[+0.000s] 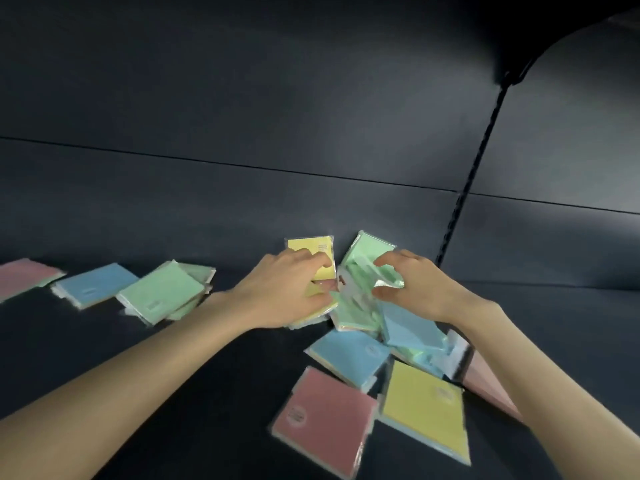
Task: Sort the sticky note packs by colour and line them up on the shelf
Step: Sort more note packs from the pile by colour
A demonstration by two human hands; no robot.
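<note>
Wrapped sticky note packs lie scattered on a dark shelf (214,393). My left hand (284,292) grips a yellow pack (317,252) that stands against the back wall, with more yellow packs under its fingers. My right hand (412,282) pinches a green pack (367,258) that leans on the wall beside the yellow one. Under both hands is a loose heap: a blue pack (349,355), another blue one (412,327), a red pack (325,417) and a yellow pack (426,407) nearest me.
To the left lie a green pack (159,292), a blue pack (93,282) and a pink pack (20,275) at the frame edge. Another pink pack (485,382) shows behind my right forearm. A slotted black upright (467,181) runs up the back wall.
</note>
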